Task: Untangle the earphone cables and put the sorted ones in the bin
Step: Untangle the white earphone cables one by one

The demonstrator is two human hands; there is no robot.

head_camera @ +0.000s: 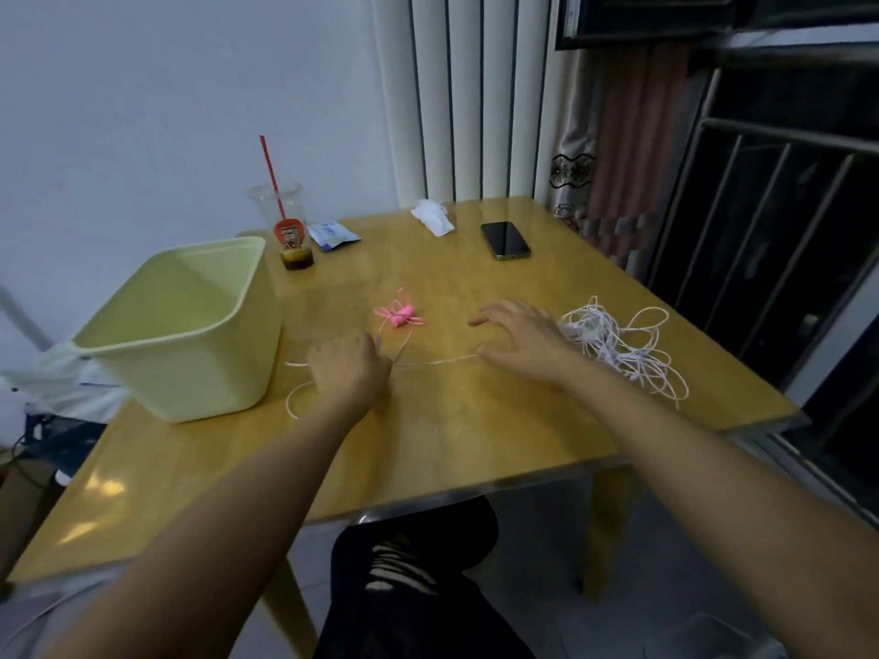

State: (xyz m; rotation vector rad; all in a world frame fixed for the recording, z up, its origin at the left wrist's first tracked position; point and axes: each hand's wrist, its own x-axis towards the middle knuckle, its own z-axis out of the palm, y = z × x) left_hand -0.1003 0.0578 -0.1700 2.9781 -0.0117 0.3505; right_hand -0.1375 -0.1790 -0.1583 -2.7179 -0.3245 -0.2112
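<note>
Left hand (349, 368) curls round a thin white cable (437, 361) — right hand (523, 340), fingers splayed, beside the looped tangle (623, 354)

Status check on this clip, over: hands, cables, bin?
Left hand grips a white cable strand. Right hand open, beside the white tangle. Pink bundle on table; no cables seen in bin. Nothing in the way.

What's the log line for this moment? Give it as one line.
left hand: grips cable | right hand: open, at tangle | bin: no cables seen inside | pink bundle: on table
</note>
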